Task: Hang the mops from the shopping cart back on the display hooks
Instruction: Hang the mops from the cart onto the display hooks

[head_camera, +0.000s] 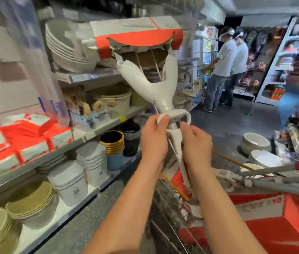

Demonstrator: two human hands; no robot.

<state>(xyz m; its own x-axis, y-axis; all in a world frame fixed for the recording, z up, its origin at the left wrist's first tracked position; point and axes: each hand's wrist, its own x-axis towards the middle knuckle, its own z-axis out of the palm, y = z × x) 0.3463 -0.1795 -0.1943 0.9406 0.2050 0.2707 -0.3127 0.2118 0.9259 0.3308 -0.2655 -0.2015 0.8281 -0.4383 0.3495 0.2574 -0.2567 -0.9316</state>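
While the shopping cart (165, 208) stands at lower right, one white mop (150, 88) is held up in front of it. Its head is uppermost and its shaft leans up and left.
- Mop head: wrapped in a red-and-white card sleeve (137, 33), level with the upper shelf (90, 77).
- Left grip (154, 142): thumb and fingers curl round the left end of the white loop lever (179, 113).
- Right grip (196, 143): fingers curl on the white shaft just below the loop. The two grips are close together.
- Mop's lower end: drops towards the cart, but I cannot tell where it ends.
- In the cart: grey mop poles (273, 182) lie across red packaging (254, 231).
- Shelves on the left: stacked buckets (68, 182) and bowls (33, 198).
- Far down the aisle: two people (225, 66).
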